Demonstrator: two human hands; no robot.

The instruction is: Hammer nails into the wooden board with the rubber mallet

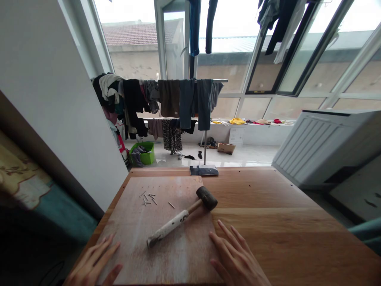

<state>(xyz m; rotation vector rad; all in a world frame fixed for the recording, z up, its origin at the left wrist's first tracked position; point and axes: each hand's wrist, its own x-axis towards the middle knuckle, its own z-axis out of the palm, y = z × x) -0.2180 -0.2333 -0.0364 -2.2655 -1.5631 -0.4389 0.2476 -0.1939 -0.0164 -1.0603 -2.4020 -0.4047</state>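
Note:
A rubber mallet (175,222) with a black head and a worn white handle lies slantwise on a flat wooden board (131,230). Beyond its handle, several nails (148,198) are scattered in a loose group, and a single nail (171,205) lies apart nearer the head. A row of small dark marks runs along the board's far side. My left hand (93,262) rests with fingers spread at the board's left edge. At the right edge lies my right hand (235,254), fingers stretched out, partly over the table. Neither hand touches the mallet.
The board lies on a wooden table (282,230). A phone (204,170) sits at the table's far edge. Behind stand a clothes rack (205,147) hung with laundry, a green basket (147,153) and a cardboard box (226,148). A white cabinet (315,139) stands right.

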